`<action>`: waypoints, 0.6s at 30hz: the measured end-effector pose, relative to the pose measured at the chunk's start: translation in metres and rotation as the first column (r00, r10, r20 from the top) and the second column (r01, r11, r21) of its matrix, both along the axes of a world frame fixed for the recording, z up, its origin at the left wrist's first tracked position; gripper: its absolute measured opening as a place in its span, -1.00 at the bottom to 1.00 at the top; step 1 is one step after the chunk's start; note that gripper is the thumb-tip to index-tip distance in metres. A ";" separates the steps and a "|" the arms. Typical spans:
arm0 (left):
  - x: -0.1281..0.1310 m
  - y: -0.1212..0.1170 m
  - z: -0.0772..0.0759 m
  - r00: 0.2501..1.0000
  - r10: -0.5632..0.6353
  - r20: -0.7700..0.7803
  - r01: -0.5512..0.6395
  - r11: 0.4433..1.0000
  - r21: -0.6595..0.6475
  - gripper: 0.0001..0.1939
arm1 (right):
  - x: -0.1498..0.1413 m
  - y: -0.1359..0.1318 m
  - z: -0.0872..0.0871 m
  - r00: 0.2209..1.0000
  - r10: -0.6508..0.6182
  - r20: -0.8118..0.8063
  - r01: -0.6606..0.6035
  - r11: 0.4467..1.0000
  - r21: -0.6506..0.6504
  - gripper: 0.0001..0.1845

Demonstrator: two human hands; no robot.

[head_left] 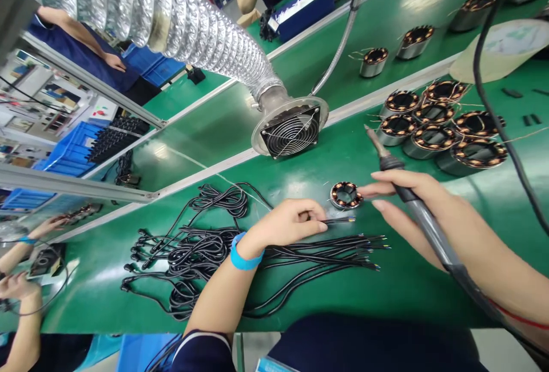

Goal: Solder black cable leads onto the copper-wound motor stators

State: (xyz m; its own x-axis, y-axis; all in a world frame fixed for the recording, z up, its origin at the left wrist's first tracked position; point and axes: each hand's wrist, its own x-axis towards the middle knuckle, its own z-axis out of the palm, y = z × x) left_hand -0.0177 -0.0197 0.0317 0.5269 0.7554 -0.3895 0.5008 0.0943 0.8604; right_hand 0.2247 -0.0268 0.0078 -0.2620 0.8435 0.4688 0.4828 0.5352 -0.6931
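My left hand (295, 220), with a blue band at its wrist, pinches a black cable (338, 220) whose stripped end shows thin coloured wires. Just beyond that end, a small stator (346, 195) with copper windings rests on the green table. In my right hand (437, 212) is a soldering iron (422, 217), its tip pointing up and left, clear of the stator. Two fingers of that hand reach out to the stator's right edge; whether they touch it I cannot tell. Below my left hand, several loose black cable ends (326, 252) spread rightward from coiled bundles (201, 249).
A fume extractor fan (291, 131) on a silver flexible duct (206, 34) hangs above the table. Several stators (433, 137) stand grouped at the right, near a black cord (484, 86). Co-workers' arms (26, 297) show at the left and across the bench.
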 end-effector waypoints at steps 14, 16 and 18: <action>-0.010 0.003 -0.003 0.921 0.207 0.331 -0.156 0.972 -0.174 -0.40 | -0.041 0.000 0.012 0.897 0.111 -0.428 -0.207 0.960 -0.186 -0.68; -0.011 0.004 -0.003 0.923 0.167 0.347 -0.117 0.980 -0.161 -0.42 | -0.041 0.000 0.012 0.861 0.129 -0.493 -0.262 0.942 -0.211 -0.68; -0.011 0.005 -0.002 0.926 0.133 0.352 -0.085 0.985 -0.149 -0.44 | -0.040 0.000 0.010 0.836 0.140 -0.531 -0.299 0.927 -0.227 -0.66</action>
State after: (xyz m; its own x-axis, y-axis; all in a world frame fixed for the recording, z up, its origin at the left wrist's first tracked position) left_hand -0.0290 -0.0152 0.0297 0.5672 0.7720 -0.2870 0.1403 0.2528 0.9573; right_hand 0.1845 -0.0264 0.0181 -0.2554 0.9086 0.3306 -0.0754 0.3222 -0.9437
